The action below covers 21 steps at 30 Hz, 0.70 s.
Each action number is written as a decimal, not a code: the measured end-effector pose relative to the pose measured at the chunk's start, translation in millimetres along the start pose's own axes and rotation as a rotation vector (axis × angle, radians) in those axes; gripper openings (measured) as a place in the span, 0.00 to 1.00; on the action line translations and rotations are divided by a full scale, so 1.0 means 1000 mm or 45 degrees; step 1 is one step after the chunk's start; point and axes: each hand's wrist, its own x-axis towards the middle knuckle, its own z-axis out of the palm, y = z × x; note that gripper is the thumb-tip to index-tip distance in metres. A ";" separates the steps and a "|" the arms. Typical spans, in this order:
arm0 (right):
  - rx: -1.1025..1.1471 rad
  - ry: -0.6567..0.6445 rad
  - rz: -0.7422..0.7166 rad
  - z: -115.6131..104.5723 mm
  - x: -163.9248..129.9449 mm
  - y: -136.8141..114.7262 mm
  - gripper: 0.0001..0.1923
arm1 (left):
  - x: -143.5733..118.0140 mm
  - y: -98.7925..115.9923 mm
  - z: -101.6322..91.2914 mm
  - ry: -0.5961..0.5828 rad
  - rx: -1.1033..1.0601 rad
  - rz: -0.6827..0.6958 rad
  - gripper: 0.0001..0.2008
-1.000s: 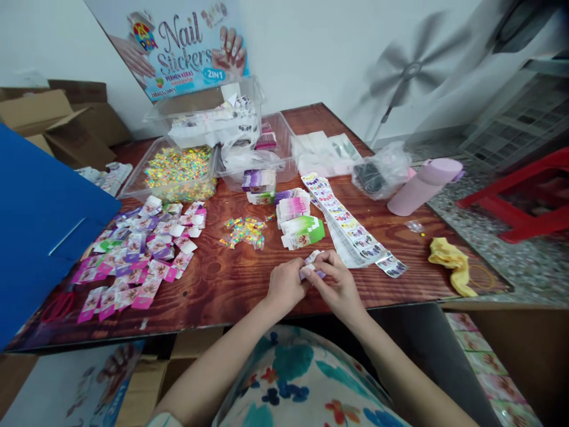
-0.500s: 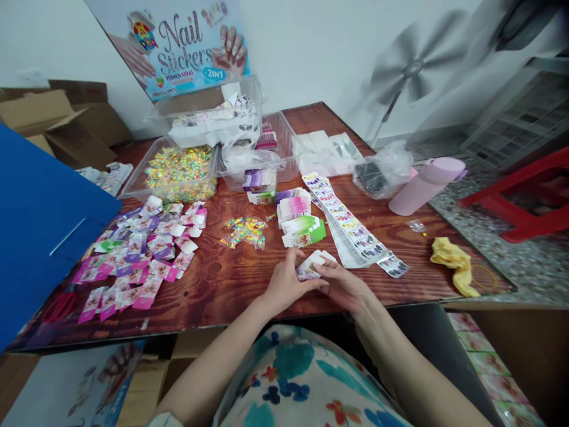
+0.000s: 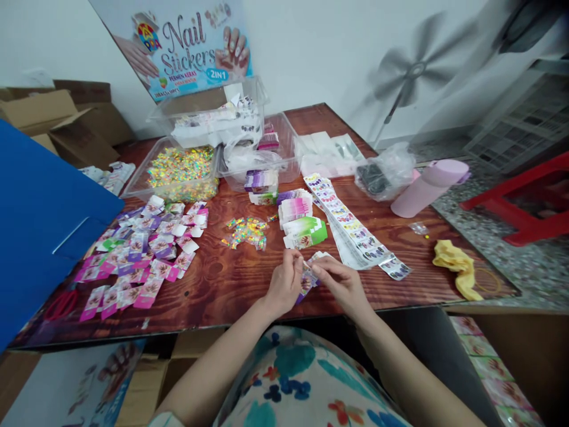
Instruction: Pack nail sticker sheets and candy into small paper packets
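Near the table's front edge, my left hand [image 3: 283, 286] and my right hand [image 3: 344, 289] meet over a small purple-and-white card box [image 3: 306, 283]. Both are closed in a pinch at its upper end, and the fingers partly cover it. Just beyond them lie a fanned stack of green boxes [image 3: 306, 232] and a pink stack [image 3: 296, 207]. Small clear packets of colourful candy [image 3: 249, 232] rest to the left of these. Long sticker strips [image 3: 351, 228] stretch away on the right.
At left is a heap of filled-looking boxes [image 3: 146, 249] beside a blue panel [image 3: 48, 231]. Plastic tubs hold candy packets [image 3: 180, 169] and sticker strips [image 3: 213, 129]. A pink bottle [image 3: 422, 190] and a yellow cloth [image 3: 456, 267] sit at right, red scissors [image 3: 61, 305] at left.
The box has turned in my hands, so its purple printed face now shows below the fingers. Both hands have drawn their fingertips together at its upper end.
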 end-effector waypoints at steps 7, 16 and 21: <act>0.125 0.097 0.303 -0.001 0.002 0.008 0.14 | -0.005 -0.002 0.001 -0.048 0.133 0.049 0.09; -0.089 -0.178 0.114 -0.012 0.008 -0.001 0.13 | -0.001 0.002 -0.006 -0.084 0.022 0.019 0.09; -0.002 -0.208 0.252 -0.014 0.008 0.000 0.13 | -0.002 0.003 -0.010 -0.134 0.036 0.088 0.10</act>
